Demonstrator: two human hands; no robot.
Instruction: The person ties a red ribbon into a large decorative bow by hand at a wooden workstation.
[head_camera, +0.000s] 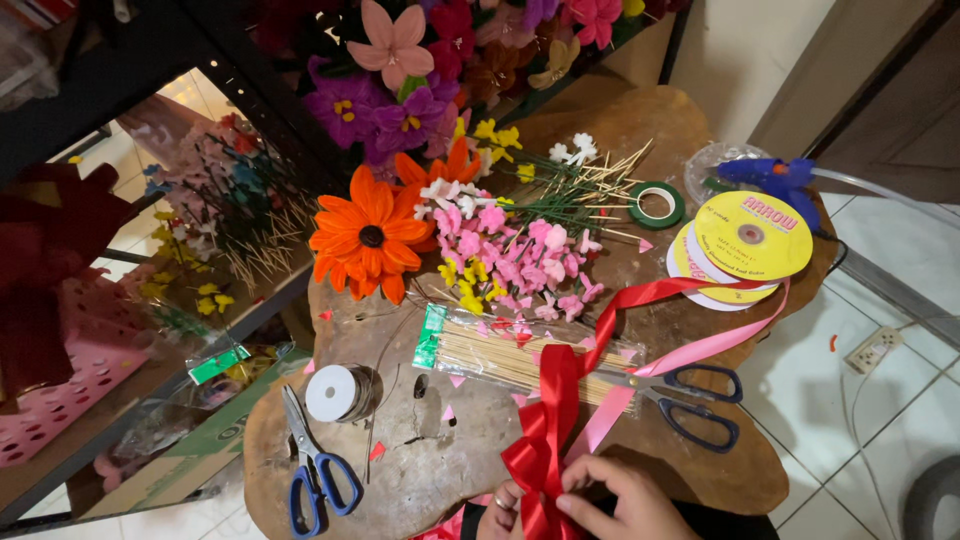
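Both grips, the left hand (503, 500) and the right hand (618, 495), are closed on a red ribbon bow (540, 455) at the worktop's (420, 470) near edge, beside dark-handled scissors (690, 400).

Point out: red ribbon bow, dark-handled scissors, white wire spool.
red ribbon bow (537, 450), head view, on the folded loops above the hands.
dark-handled scissors (700, 405), head view, on the handles.
white wire spool (332, 393), head view, on its white top face.

skewer packet (520, 358) | clear, green-ended | table centre; spool label (752, 235) | round yellow | right
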